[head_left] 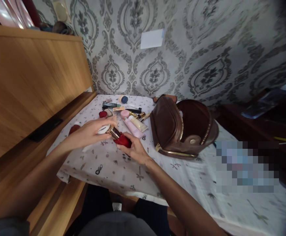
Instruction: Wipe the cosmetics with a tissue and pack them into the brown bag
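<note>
While the right hand wraps its fingers round a red bottle, the left hand has its own fingers bent nearly closed on a white pad, holding it right by the gold cap at the bottle's upper end. The bottle is held tilted above the near part of the worktop, its cap pointing up toward the left hand; how much is inside cannot be told through the deep red. Just beyond the hands lies a loose cluster of small containers: a pink tube and a cream tube side by side, a round pink jar at their far ends, a red-topped jar farther left, and a greenish bottle on its side behind it. Near the wall, a dark-lidded jar is tipped over, and what these hold cannot be made out. To the right of the tubes stands a brown bag, its gold zip undone and its mouth gaping to show a dark lining, the depths too shadowed to tell what is in them
</note>
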Tool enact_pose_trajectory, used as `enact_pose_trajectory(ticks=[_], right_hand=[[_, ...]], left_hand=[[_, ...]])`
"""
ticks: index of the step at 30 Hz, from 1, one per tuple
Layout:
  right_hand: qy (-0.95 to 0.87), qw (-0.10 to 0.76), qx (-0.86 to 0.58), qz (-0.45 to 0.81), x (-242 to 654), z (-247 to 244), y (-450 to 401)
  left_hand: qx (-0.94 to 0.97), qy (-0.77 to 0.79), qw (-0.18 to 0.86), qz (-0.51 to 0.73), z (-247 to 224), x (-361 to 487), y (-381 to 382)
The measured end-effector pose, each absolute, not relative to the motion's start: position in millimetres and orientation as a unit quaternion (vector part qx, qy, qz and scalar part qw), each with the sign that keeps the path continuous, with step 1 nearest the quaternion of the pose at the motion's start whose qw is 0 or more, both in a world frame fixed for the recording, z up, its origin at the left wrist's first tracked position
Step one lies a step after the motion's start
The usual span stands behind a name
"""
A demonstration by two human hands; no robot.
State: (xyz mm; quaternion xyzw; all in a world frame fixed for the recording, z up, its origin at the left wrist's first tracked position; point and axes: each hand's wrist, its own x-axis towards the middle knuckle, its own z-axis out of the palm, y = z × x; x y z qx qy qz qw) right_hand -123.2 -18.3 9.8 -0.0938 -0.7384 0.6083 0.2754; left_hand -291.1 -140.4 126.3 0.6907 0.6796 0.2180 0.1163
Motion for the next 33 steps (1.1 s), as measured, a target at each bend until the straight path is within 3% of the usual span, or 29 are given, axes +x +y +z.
enact_pose_trajectory(ticks=[6, 12, 15, 22, 28, 33], right_hand=[[-0.723, 0.276, -0.092, 0.627, -122, 12, -19], [-0.700, 0.239, -0.089, 0.667, -119, 18, -17], [-0.693, 0.249, -0.094, 0.670, -119, 19, -16], [-0.529, 0.111, -0.052, 0.840, -115, 14, -17], [-0.477, 0.091, -0.036, 0.873, -115, 14, -18], [-0.430, 0.044, -0.002, 0.902, -115, 6, -17]], left_hand=[[0.649, 0.714, 0.129, 0.231, 123, -293, -137], [0.704, 0.615, 0.221, 0.277, 127, -295, -130], [0.671, 0.656, 0.199, 0.281, 126, -293, -126], [0.721, 0.556, 0.281, 0.303, 129, -300, -117], [0.683, 0.579, 0.288, 0.339, 122, -297, -109], [0.673, 0.528, 0.376, 0.356, 115, -300, -99]])
